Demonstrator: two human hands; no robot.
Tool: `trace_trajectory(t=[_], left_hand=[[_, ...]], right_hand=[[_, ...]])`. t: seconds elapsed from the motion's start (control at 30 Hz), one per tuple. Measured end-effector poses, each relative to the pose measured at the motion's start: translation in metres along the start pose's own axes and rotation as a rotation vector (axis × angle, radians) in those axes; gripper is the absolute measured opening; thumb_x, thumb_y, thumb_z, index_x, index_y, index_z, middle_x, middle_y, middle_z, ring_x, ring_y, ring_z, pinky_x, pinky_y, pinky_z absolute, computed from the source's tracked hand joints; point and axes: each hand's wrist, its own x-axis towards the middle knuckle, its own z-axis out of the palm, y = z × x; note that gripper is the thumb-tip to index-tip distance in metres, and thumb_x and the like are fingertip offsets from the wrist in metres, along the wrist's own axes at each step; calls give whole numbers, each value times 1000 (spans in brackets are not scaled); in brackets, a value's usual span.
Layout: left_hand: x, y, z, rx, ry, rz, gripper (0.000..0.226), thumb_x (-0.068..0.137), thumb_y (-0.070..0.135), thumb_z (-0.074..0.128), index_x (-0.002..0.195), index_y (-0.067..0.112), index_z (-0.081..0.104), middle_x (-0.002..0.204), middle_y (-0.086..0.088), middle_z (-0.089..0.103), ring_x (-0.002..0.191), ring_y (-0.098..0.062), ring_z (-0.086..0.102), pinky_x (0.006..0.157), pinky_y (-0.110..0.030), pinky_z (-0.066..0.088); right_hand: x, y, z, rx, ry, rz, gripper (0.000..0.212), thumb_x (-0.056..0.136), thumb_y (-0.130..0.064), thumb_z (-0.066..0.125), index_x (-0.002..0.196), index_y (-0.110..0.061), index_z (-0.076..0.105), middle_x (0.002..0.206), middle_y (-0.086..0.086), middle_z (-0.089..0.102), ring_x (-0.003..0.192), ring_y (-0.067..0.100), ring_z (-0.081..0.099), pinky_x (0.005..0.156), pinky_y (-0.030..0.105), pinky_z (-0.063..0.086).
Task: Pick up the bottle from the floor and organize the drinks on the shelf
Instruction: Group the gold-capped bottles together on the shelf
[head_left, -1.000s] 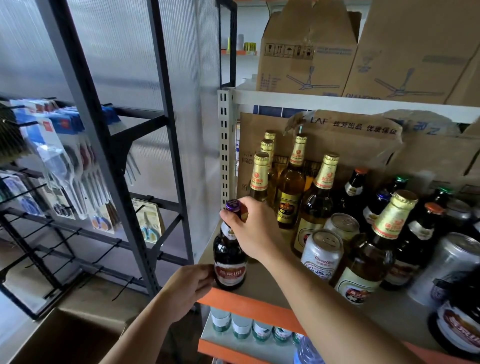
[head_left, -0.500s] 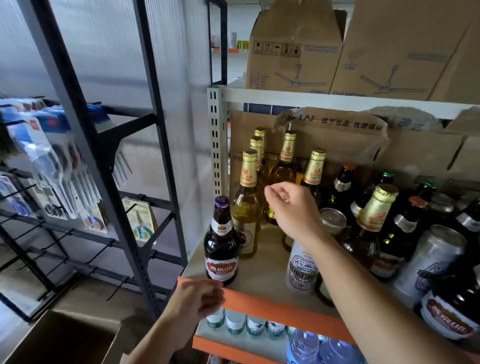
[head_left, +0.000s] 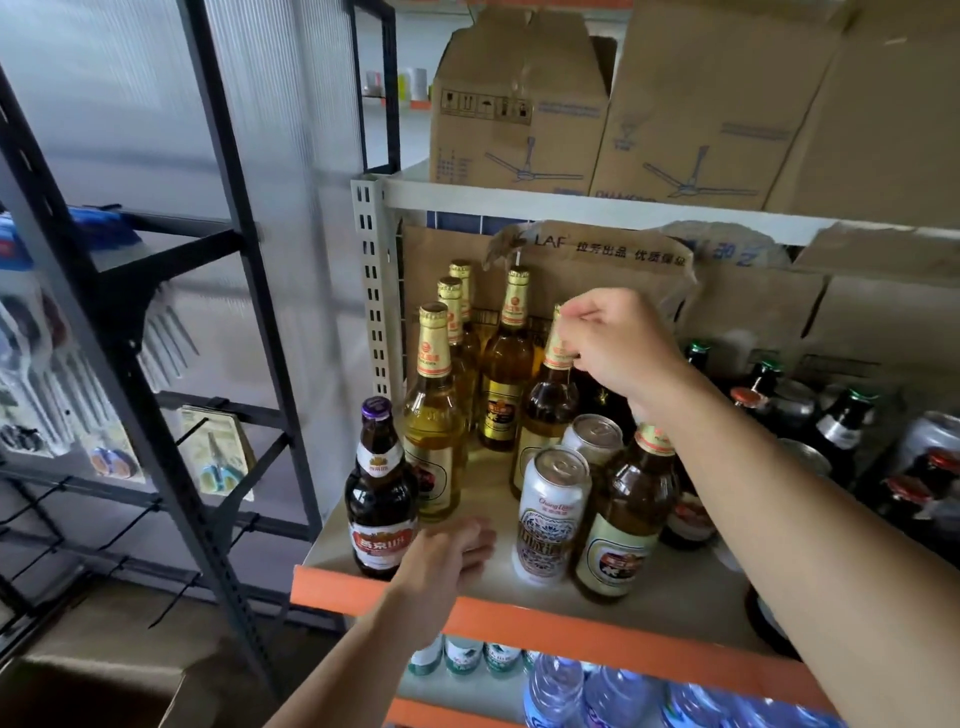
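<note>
A dark bottle with a purple cap and red label (head_left: 381, 499) stands upright at the front left corner of the shelf (head_left: 519, 623). My left hand (head_left: 447, 556) hovers over the shelf board just right of that bottle's base, fingers relaxed and holding nothing. My right hand (head_left: 615, 345) reaches further back and pinches the gold-foiled neck of an amber beer bottle (head_left: 548, 410). Several more gold-topped amber bottles (head_left: 434, 415) stand behind and to the left. A white beer can (head_left: 550, 514) and another amber bottle (head_left: 626, 514) stand at the front, under my right forearm.
Dark bottles and cans (head_left: 831, 431) crowd the shelf's right side. Cardboard boxes (head_left: 519, 104) sit on the shelf above and behind the drinks. Water bottles (head_left: 561, 691) fill the shelf below. A black metal rack (head_left: 140, 364) with hanging goods stands left; an open carton (head_left: 78, 696) lies on the floor.
My right hand let go of the purple-capped bottle, moved back and right, and took hold of an amber bottle's neck. My left hand rose from below the shelf edge onto the board.
</note>
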Motion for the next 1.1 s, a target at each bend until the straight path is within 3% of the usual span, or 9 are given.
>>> trace_trajectory(t=[0.17, 0.23, 0.33, 0.43, 0.57, 0.7, 0.93, 1.0, 1.1], left_hand=[[27, -6, 16, -50, 73, -101, 16, 91, 12, 54, 85, 5, 67, 84, -13, 69, 82, -24, 61, 72, -29, 47], [37, -7, 20, -90, 85, -142, 18, 91, 10, 53, 82, 3, 67, 79, -14, 68, 75, -23, 60, 67, -29, 47], [54, -8, 25, -114, 103, -179, 19, 91, 9, 52, 77, 4, 65, 73, -13, 65, 67, -22, 58, 61, -28, 47], [69, -9, 30, -105, 139, -207, 15, 90, 9, 53, 80, 4, 62, 73, -13, 62, 63, -20, 55, 54, -28, 46], [85, -9, 34, -108, 99, -261, 17, 90, 7, 47, 79, 7, 59, 72, -12, 60, 62, -20, 54, 57, -28, 47], [95, -5, 38, -134, 47, -287, 16, 89, 4, 45, 82, 6, 58, 79, -13, 60, 68, -20, 54, 62, -28, 48], [104, -3, 42, -202, -25, -233, 24, 93, 7, 45, 98, -1, 66, 96, -19, 71, 83, -28, 63, 74, -35, 54], [103, -4, 42, -237, -29, -217, 24, 94, 7, 45, 97, -1, 68, 89, -16, 74, 78, -26, 67, 66, -33, 57], [102, -6, 40, -251, -24, -205, 22, 92, 3, 46, 95, -2, 67, 81, -16, 74, 71, -24, 67, 57, -30, 55]], right_hand=[[21, -1, -9, -116, 37, 12, 30, 87, -21, 60, 116, -16, 62, 105, 1, 63, 86, 16, 59, 53, 23, 39], [28, 0, -10, -222, 33, 30, 37, 88, -21, 61, 124, -17, 58, 115, 3, 61, 89, 14, 58, 59, 24, 43], [37, 0, -7, -422, -42, 73, 50, 90, -18, 60, 137, -15, 46, 130, 9, 54, 102, 23, 58, 80, 38, 54], [43, -1, 1, -575, -126, 71, 55, 91, -18, 60, 142, -14, 39, 130, 12, 53, 97, 26, 58, 76, 39, 52], [52, -1, 12, -718, -139, 43, 50, 91, -30, 62, 135, -16, 43, 126, 10, 54, 106, 28, 55, 87, 42, 49], [61, 3, 25, -670, -51, 65, 28, 93, -29, 61, 112, -15, 45, 98, 2, 51, 76, 17, 51, 58, 32, 40], [80, 5, 30, -564, -27, 151, 25, 91, -26, 64, 108, -8, 57, 99, 9, 54, 83, 23, 52, 62, 31, 40], [83, 4, 31, -575, -41, 150, 27, 91, -27, 64, 108, -7, 58, 101, 11, 57, 80, 23, 52, 56, 28, 37], [86, 4, 33, -565, -38, 162, 35, 92, -27, 63, 117, -4, 57, 110, 14, 60, 88, 25, 55, 61, 28, 39]])
